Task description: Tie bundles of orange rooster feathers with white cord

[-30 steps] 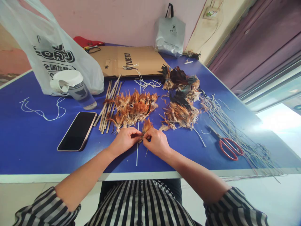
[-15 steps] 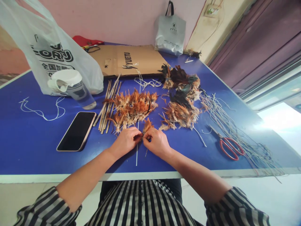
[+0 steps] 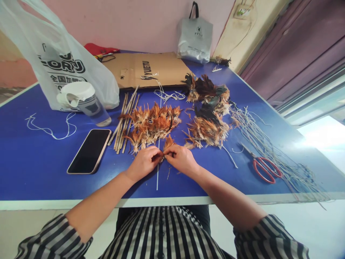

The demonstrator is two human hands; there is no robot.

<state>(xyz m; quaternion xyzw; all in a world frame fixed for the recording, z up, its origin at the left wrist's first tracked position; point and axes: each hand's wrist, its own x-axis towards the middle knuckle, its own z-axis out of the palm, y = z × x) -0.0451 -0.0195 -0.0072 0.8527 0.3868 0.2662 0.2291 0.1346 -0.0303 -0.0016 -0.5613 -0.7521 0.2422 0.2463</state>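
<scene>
My left hand (image 3: 144, 162) and my right hand (image 3: 182, 158) meet fingertip to fingertip over the blue table (image 3: 37, 162). Both pinch a small bunch of orange-brown feathers (image 3: 168, 142) whose tips stick up just behind the fingers. Right behind it lies a larger heap of orange feathers (image 3: 152, 124). A second heap of orange feathers (image 3: 207, 131) lies to the right, with dark feathers (image 3: 206, 90) beyond it. A bundle of thin wooden sticks (image 3: 125, 120) lies left of the heap.
A phone (image 3: 89, 151) lies face up at the left, a capped bottle (image 3: 83, 102) and a white plastic bag (image 3: 54, 61) behind it. Red-handled scissors (image 3: 265, 169) rest at the right among pale strings (image 3: 258, 136). Flat cardboard (image 3: 148, 70) and a grey bag (image 3: 194, 37) stand at the back.
My right hand has shifted slightly up and left, closer against the left fingertips. The feather bunch stays pinched between both hands; the view has drifted a little.
</scene>
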